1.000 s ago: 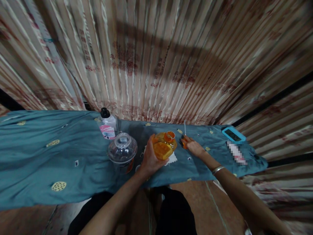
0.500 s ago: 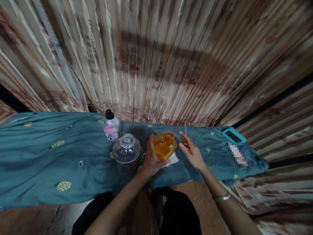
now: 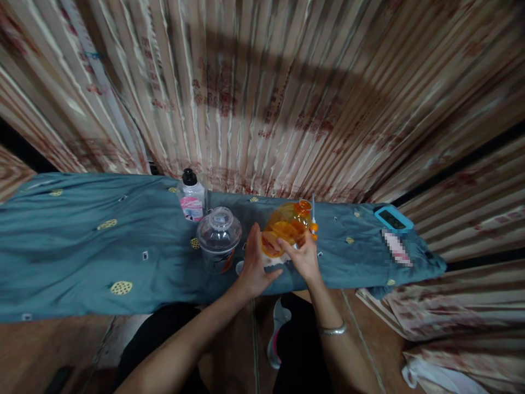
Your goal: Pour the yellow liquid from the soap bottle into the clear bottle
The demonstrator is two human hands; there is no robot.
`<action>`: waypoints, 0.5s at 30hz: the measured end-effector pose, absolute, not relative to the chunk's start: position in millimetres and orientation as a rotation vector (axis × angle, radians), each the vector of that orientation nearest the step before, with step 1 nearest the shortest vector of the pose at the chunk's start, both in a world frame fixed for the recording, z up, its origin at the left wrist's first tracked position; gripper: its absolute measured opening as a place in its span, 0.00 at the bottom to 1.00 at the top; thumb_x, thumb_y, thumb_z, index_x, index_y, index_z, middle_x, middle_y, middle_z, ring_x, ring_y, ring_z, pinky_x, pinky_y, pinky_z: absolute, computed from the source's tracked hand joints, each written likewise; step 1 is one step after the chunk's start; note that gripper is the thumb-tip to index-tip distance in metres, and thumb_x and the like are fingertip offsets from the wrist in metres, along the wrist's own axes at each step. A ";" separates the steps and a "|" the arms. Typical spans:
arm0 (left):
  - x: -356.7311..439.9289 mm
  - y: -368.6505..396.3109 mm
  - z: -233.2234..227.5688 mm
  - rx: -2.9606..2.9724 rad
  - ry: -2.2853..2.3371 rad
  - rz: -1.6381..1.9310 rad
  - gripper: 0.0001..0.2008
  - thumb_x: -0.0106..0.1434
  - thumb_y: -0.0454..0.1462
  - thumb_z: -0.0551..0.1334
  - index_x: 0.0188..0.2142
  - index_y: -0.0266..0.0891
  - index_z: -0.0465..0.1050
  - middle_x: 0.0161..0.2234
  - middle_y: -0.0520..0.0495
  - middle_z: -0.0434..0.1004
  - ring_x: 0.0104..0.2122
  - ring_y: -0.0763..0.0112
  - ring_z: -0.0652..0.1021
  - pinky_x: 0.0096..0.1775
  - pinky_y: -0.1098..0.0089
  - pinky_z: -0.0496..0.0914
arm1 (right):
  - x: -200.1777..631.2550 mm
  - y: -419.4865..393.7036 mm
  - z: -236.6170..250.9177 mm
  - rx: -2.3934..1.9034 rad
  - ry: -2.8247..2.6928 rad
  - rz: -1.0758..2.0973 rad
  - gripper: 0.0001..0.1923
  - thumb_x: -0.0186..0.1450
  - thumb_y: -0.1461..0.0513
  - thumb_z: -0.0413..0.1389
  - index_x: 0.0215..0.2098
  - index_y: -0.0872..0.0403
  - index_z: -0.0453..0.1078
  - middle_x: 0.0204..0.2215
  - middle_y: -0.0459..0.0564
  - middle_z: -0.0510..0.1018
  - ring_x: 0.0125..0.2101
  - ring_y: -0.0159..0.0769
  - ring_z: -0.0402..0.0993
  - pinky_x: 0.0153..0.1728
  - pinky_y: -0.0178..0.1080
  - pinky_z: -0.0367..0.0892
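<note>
A see-through orange bottle (image 3: pixel 287 221) with amber liquid is tilted, its uncapped neck pointing to the far right. My right hand (image 3: pixel 305 260) holds it from the near right side, thumb across the lower body. Close to the bottle's left end is my left hand (image 3: pixel 252 268), open, with the thumb apart from the fingers; I cannot tell whether its fingertips touch the bottle. Just right of the neck is an orange cap with a thin pale tube (image 3: pixel 314 227), the tube pointing away from me. Beneath the bottle lies a piece of white paper (image 3: pixel 273 261).
Left of my hands stands a clear domed container (image 3: pixel 219 241), with a black-capped bottle (image 3: pixel 192 200) behind it. A blue-framed digital device (image 3: pixel 394 219) and a blurred pink-and-white item (image 3: pixel 397 249) lie at right on the teal cloth (image 3: pixel 164 246). Curtains (image 3: pixel 254 98) hang behind.
My right hand has left the orange cap and tube and taken hold of the orange bottle. The bottle has tipped rightward, and my left hand has loosened from it.
</note>
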State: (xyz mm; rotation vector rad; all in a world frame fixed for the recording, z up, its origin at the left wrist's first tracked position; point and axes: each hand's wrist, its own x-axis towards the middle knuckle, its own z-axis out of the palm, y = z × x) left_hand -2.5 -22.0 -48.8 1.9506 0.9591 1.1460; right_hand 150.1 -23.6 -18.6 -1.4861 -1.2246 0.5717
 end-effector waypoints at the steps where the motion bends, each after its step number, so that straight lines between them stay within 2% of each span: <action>1: -5.0 -29.9 -47.0 2.004 0.928 1.150 0.59 0.51 0.38 0.69 0.65 0.47 0.22 0.68 0.34 0.31 0.66 0.46 0.42 0.62 0.41 0.48 | 151.1 -23.7 -18.0 -1.491 -1.220 0.541 0.29 0.53 0.54 0.65 0.47 0.58 0.63 0.43 0.54 0.74 0.42 0.43 0.73 0.46 0.45 0.69; 4: -13.1 -51.9 -38.1 2.229 0.759 1.071 0.55 0.54 0.35 0.66 0.65 0.43 0.23 0.67 0.32 0.36 0.66 0.47 0.45 0.61 0.42 0.53 | 150.9 -23.9 -18.5 -1.482 -1.230 0.530 0.28 0.53 0.54 0.64 0.47 0.58 0.63 0.41 0.54 0.75 0.40 0.42 0.73 0.45 0.44 0.69; 7: -23.3 -67.3 -24.1 2.463 0.630 1.078 0.47 0.57 0.33 0.63 0.66 0.38 0.32 0.64 0.29 0.48 0.66 0.49 0.49 0.60 0.43 0.56 | 148.4 -23.9 -20.1 -1.523 -1.245 0.496 0.29 0.53 0.52 0.64 0.47 0.58 0.63 0.41 0.54 0.75 0.40 0.42 0.74 0.44 0.44 0.69; 9: -31.5 -73.2 -12.3 2.549 0.586 1.191 0.44 0.58 0.35 0.63 0.65 0.35 0.36 0.63 0.28 0.52 0.66 0.50 0.50 0.59 0.45 0.58 | 147.0 -24.2 -20.3 -1.548 -1.256 0.475 0.30 0.53 0.51 0.64 0.48 0.58 0.63 0.40 0.54 0.75 0.39 0.42 0.74 0.43 0.44 0.70; 12: -46.2 -77.3 6.9 2.611 0.554 1.402 0.46 0.58 0.37 0.64 0.66 0.33 0.34 0.66 0.30 0.45 0.66 0.53 0.50 0.61 0.48 0.57 | 146.1 -25.3 -20.7 -1.536 -1.268 0.506 0.31 0.54 0.51 0.64 0.49 0.57 0.63 0.40 0.52 0.75 0.39 0.42 0.74 0.43 0.44 0.70; 14: -57.6 -76.7 18.3 2.579 0.610 1.559 0.49 0.57 0.38 0.66 0.66 0.36 0.32 0.68 0.37 0.38 0.66 0.55 0.48 0.63 0.49 0.54 | 146.3 -25.9 -22.0 -1.528 -1.264 0.521 0.31 0.53 0.51 0.65 0.49 0.57 0.63 0.41 0.52 0.75 0.39 0.41 0.74 0.44 0.44 0.70; 15: -63.8 -75.0 23.3 2.519 0.684 1.626 0.51 0.54 0.41 0.67 0.66 0.42 0.33 0.69 0.44 0.36 0.67 0.56 0.46 0.63 0.50 0.54 | 146.6 -26.0 -23.0 -1.514 -1.261 0.530 0.31 0.53 0.52 0.65 0.49 0.57 0.62 0.41 0.52 0.75 0.40 0.41 0.73 0.45 0.44 0.70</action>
